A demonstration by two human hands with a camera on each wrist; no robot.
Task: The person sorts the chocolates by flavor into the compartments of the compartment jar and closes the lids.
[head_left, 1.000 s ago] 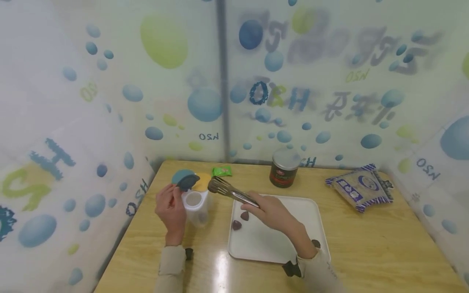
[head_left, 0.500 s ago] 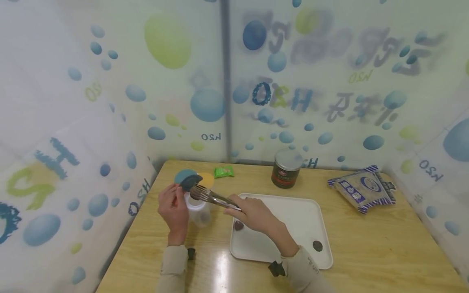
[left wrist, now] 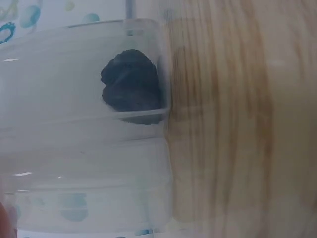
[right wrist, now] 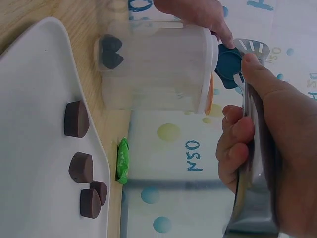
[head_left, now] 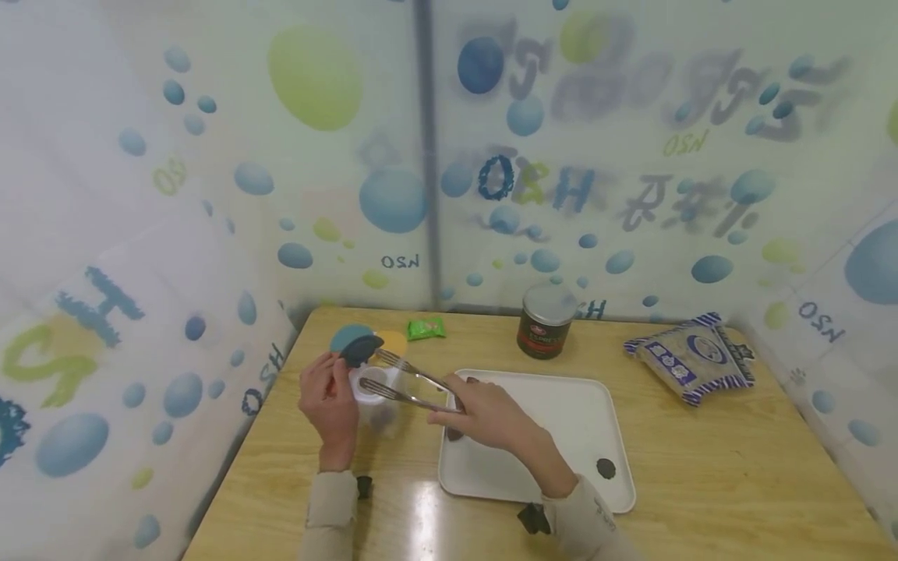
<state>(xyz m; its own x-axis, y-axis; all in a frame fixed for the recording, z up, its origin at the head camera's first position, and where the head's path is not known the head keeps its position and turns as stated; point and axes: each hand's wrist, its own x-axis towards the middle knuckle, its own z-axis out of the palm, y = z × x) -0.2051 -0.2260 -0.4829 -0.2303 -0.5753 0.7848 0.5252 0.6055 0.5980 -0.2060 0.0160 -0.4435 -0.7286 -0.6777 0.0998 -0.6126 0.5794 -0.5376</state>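
Clear container [right wrist: 158,74] is standing at nine o'clock from the tray [head_left: 512,471], the left hand [head_left: 333,405] pinching its dark flap [head_left: 359,351] up, apparently baring the mouth for parted tongs [head_left: 407,397] the right hand [head_left: 494,413] is gripping.

There are 2 hands, 1 left hand [head_left: 331,407] and 1 right hand [head_left: 494,415], with 1 pair of tongs [right wrist: 256,193]. 1 clear container [right wrist: 158,64] shows 3 lids: 1 dark blue lid [head_left: 360,351], 1 teal lid [head_left: 347,336] and 1 orange lid [head_left: 394,343]. At least 2 dark pieces [right wrist: 111,59] show inside. 1 white tray [head_left: 557,413] bears 4 brown pieces [right wrist: 77,119] and 1 dark disc [head_left: 606,468]. 1 table [head_left: 737,483] holds 1 green packet [head_left: 426,328], 1 tin [head_left: 543,331] and 1 striped bag [head_left: 691,360].
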